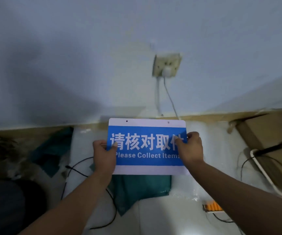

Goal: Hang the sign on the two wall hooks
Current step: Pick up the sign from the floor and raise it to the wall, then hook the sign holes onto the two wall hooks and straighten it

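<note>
both hands pinch the sign (pixel 147 146) by its side edges, left hand (pixel 105 156) and right hand (pixel 192 148), holding it upright well below the wall socket (pixel 166 65). bare wall spreads wide left of the socket.

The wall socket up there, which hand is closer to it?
Right. The right hand grips the sign's right edge, almost under the wall socket; the left hand grips its left edge, farther away.
</note>
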Motion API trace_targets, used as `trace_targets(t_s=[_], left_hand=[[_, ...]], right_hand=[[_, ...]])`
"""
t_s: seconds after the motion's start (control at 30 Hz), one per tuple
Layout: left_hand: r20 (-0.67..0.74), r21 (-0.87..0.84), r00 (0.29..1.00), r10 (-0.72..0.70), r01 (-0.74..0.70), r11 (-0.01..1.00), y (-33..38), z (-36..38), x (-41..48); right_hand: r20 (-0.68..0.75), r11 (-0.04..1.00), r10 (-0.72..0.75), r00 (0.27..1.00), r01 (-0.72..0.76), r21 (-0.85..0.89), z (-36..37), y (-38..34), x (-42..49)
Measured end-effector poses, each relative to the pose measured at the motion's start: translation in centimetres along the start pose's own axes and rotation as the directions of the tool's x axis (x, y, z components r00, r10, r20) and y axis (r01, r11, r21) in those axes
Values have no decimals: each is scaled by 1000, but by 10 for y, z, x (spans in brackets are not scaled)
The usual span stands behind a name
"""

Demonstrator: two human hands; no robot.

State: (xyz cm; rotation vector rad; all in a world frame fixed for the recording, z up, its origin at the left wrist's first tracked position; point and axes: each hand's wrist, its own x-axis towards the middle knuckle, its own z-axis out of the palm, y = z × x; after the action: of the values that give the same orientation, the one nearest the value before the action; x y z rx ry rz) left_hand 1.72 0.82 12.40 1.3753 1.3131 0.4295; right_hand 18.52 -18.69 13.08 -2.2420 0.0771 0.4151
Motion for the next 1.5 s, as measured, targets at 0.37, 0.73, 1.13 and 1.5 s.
trace_targets(t_s=[0.37, 0.73, 1.13, 1.5], left_hand=[[49, -106, 993, 110, -104, 989, 374, -147, -189], [-12, -207, 855, 519, -510, 835, 701, -242, -294], [-281, -290, 658, 699, -752, 592, 877, -261, -350], [-345, -219, 517, 783, -856, 469, 996, -269, -349]], right_hand=[[-68, 986, -155, 986, 158, 55, -270, -342, -158], [-273, 826, -457, 847, 518, 224, -459, -626, -252], [-413, 599, -670, 617, 778, 190, -571, -774, -264], [-502, 523, -696, 513, 842, 134, -612, -861, -249]])
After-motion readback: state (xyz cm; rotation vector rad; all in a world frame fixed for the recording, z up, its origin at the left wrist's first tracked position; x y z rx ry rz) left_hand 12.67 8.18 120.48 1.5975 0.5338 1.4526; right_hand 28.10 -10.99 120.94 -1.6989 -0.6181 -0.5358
